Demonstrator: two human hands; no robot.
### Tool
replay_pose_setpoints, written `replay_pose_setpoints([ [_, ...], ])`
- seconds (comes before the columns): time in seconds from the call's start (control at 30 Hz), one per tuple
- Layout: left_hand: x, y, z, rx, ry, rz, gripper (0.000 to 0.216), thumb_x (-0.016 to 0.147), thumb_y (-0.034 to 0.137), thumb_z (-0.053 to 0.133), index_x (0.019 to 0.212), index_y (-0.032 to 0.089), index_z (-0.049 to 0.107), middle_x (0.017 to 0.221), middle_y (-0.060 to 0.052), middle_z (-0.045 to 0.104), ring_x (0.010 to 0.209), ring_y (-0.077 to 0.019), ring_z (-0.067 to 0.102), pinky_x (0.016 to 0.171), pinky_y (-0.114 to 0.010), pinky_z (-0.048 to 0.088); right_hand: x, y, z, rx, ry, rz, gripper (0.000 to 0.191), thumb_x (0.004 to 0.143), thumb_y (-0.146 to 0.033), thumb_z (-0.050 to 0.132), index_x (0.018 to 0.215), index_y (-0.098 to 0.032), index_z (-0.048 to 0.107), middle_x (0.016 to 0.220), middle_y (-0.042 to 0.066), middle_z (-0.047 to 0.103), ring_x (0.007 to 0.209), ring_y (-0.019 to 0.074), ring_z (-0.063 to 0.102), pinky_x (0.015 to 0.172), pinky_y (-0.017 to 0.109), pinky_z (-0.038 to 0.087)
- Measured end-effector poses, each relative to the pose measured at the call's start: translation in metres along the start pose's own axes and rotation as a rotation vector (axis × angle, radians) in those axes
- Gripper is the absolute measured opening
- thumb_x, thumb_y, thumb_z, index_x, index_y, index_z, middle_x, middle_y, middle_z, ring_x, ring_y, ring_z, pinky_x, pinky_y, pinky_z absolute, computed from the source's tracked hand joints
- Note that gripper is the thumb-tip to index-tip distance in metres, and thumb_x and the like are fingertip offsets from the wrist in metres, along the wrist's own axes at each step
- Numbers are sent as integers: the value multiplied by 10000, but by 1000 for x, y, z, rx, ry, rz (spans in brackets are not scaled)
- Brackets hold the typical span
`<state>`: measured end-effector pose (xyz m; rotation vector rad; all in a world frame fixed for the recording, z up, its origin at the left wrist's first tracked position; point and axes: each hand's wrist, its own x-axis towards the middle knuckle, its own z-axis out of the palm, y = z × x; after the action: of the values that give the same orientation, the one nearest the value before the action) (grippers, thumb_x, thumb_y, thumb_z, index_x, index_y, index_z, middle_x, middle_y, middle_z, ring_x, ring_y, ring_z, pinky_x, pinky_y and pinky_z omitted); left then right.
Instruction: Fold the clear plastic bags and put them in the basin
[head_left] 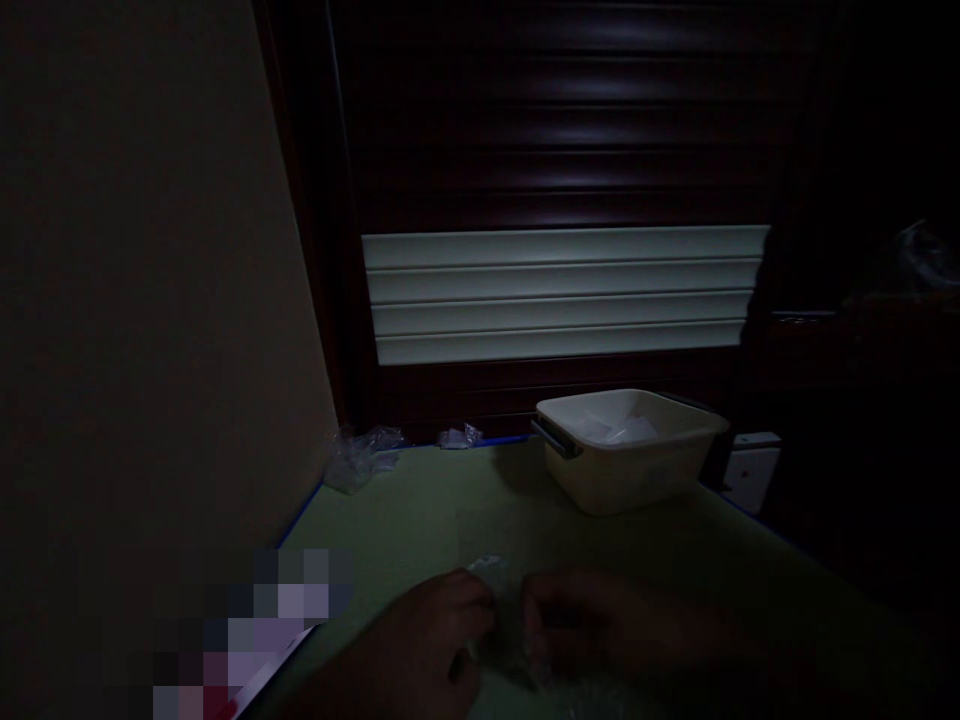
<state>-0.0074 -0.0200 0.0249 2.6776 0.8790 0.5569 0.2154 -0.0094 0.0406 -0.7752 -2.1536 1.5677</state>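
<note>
The scene is very dark. Near the lower edge, my left hand and my right hand meet over the green table top. Both have their fingers curled in a pinch on a small clear plastic piece held between them, which looks like a little bag or wrapper. What is inside it is too dim to make out.
A cream rectangular tub with a dark handle stands at the back right, pale items inside. Crumpled clear plastic lies at the back left corner, a smaller scrap beside it. A white box sits right of the tub. A wall rises on the left.
</note>
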Motion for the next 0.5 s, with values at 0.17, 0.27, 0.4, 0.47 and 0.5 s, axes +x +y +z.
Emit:
replay_pose_setpoints([
  [0.17, 1, -1, 3, -28, -1, -89, 350, 702, 87, 627, 1018, 237, 631, 1085, -32, 599, 1035, -213, 524, 935, -325, 404, 3, -1, -9, 249, 69, 30, 333, 761, -452, 663, 800, -175, 482, 724, -11, 574, 653, 114, 559, 674, 279, 430],
  [0.27, 4, -1, 4, -49, -27, -108, 315, 757, 118, 660, 1027, 279, 641, 1109, -16, 596, 1047, -211, 517, 923, -323, 396, 5, 4, -12, 274, 77, 48, 367, 728, -463, 689, 826, -180, 477, 713, -16, 586, 635, 118, 575, 660, 284, 441],
  [0.4, 8, -1, 5, -46, -9, -120, 152, 805, 94, 628, 888, 218, 654, 981, -24, 611, 967, -189, 541, 868, -291, 406, 5, 7, -15, 220, 101, 64, 462, 736, -531, 660, 965, -177, 471, 722, -24, 570, 615, 105, 544, 612, 251, 412],
  [0.47, 8, -1, 7, -40, 4, -117, 154, 792, 60, 629, 843, 205, 638, 948, -15, 606, 949, -179, 542, 855, -277, 403, 4, 6, -16, 130, 98, 95, 546, 741, -596, 619, 1046, -172, 462, 736, -26, 548, 605, 99, 514, 588, 241, 396],
  [0.5, 8, -2, 7, -35, 8, -118, 167, 783, 46, 633, 836, 204, 630, 941, -10, 603, 947, -175, 540, 855, -274, 400, 3, 5, -16, 77, 88, 109, 578, 745, -623, 597, 1076, -169, 459, 738, -27, 538, 600, 98, 495, 577, 238, 387],
])
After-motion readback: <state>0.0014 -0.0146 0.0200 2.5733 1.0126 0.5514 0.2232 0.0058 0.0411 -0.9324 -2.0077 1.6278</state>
